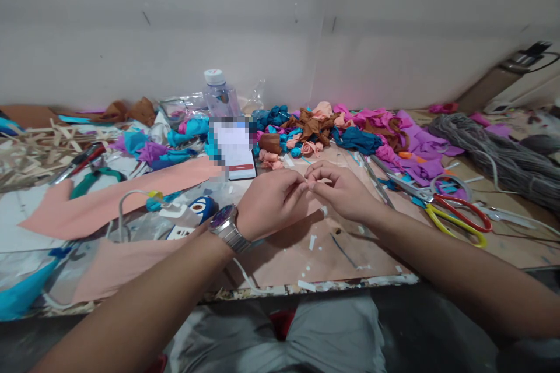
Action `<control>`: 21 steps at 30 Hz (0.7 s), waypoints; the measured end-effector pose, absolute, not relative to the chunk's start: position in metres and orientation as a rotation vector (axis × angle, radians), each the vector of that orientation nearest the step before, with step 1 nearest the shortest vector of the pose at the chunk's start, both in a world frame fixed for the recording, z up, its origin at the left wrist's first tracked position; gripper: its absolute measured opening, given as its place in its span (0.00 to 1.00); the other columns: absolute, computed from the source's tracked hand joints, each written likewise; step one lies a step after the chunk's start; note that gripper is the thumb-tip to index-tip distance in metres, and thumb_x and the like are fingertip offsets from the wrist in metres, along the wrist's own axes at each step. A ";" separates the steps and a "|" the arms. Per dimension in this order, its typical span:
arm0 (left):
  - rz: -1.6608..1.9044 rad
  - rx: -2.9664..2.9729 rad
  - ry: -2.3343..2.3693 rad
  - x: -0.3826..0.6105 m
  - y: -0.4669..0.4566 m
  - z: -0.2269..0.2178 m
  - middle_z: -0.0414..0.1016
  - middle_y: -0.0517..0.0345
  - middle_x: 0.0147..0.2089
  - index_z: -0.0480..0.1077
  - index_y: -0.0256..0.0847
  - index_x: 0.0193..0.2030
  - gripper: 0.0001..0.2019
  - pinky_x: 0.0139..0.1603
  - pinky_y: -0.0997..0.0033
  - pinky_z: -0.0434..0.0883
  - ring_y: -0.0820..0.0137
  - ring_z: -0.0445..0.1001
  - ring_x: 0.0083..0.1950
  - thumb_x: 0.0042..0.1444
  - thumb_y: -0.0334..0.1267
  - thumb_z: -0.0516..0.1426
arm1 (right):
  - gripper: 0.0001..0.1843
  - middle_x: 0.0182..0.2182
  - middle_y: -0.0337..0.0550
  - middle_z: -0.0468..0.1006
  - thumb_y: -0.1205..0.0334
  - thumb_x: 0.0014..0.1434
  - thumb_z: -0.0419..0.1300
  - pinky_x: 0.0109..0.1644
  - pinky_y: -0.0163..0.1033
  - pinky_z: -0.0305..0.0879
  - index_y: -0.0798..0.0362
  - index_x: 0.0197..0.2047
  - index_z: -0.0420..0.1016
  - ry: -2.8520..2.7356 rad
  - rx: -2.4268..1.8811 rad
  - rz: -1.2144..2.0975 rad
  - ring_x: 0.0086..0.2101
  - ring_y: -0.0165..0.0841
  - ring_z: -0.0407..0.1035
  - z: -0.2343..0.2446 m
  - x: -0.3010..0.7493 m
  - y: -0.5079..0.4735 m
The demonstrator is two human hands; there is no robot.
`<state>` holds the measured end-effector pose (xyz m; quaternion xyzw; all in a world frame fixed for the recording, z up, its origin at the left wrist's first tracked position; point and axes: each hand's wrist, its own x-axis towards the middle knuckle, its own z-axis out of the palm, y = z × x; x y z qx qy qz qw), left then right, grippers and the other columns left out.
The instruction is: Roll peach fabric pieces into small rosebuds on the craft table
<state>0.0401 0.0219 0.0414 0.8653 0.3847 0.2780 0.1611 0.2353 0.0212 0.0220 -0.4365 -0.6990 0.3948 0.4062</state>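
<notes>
My left hand [269, 201], with a metal wristwatch [227, 227] on the wrist, and my right hand [343, 189] meet at the middle of the worktable, fingertips pinched together. Between them sits something small and pale that I cannot make out. Both hands hover over a pink paper sheet [301, 245]. Just beyond them lie small pink paper roses [306, 147] and a phone [236, 151] with a lit screen.
Heaps of teal, purple, brown and magenta crepe paper [363, 140] line the back. Red and yellow scissors [459, 215] lie right, grey yarn [494, 151] further right. A plastic bottle [219, 93], pliers [94, 178], wooden strips [35, 148] and a long pink strip [109, 201] lie left.
</notes>
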 end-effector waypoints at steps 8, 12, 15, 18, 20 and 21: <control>0.783 2.486 1.097 0.043 0.020 0.041 0.79 0.54 0.34 0.78 0.37 0.39 0.16 0.35 0.69 0.63 0.68 0.74 0.35 0.68 0.43 0.51 | 0.07 0.32 0.38 0.68 0.62 0.60 0.56 0.42 0.37 0.60 0.52 0.30 0.69 -1.642 -1.043 1.255 0.34 0.31 0.63 0.014 0.234 0.022; 0.763 2.490 1.094 0.043 0.020 0.040 0.79 0.54 0.35 0.77 0.37 0.40 0.16 0.36 0.69 0.63 0.68 0.75 0.36 0.68 0.42 0.51 | 0.10 0.29 0.37 0.65 0.59 0.61 0.56 0.41 0.38 0.60 0.51 0.29 0.65 -1.576 -0.996 1.385 0.33 0.31 0.60 0.013 0.231 0.020; 0.768 2.483 1.098 0.042 0.020 0.039 0.79 0.55 0.35 0.77 0.37 0.40 0.14 0.36 0.69 0.63 0.68 0.74 0.36 0.68 0.41 0.52 | 0.10 0.29 0.36 0.65 0.57 0.61 0.56 0.41 0.38 0.59 0.52 0.31 0.66 -1.526 -1.001 1.446 0.32 0.31 0.60 0.013 0.230 0.018; 0.784 2.481 1.090 0.041 0.020 0.038 0.80 0.55 0.36 0.77 0.38 0.40 0.14 0.37 0.69 0.64 0.68 0.75 0.36 0.68 0.41 0.52 | 0.09 0.30 0.36 0.66 0.57 0.62 0.56 0.42 0.38 0.59 0.51 0.31 0.66 -1.512 -1.003 1.467 0.33 0.31 0.61 0.013 0.230 0.018; 0.792 2.482 1.076 0.041 0.020 0.038 0.80 0.55 0.37 0.77 0.38 0.41 0.14 0.37 0.69 0.64 0.68 0.75 0.37 0.68 0.41 0.52 | 0.09 0.31 0.37 0.67 0.58 0.62 0.56 0.43 0.38 0.60 0.51 0.31 0.65 -1.530 -1.010 1.453 0.34 0.32 0.61 0.013 0.230 0.017; 0.791 2.482 1.071 0.041 0.020 0.038 0.80 0.55 0.37 0.77 0.38 0.41 0.14 0.37 0.69 0.65 0.68 0.75 0.37 0.68 0.41 0.52 | 0.09 0.32 0.38 0.68 0.58 0.62 0.55 0.43 0.38 0.60 0.51 0.31 0.65 -1.538 -1.015 1.446 0.35 0.32 0.62 0.013 0.230 0.017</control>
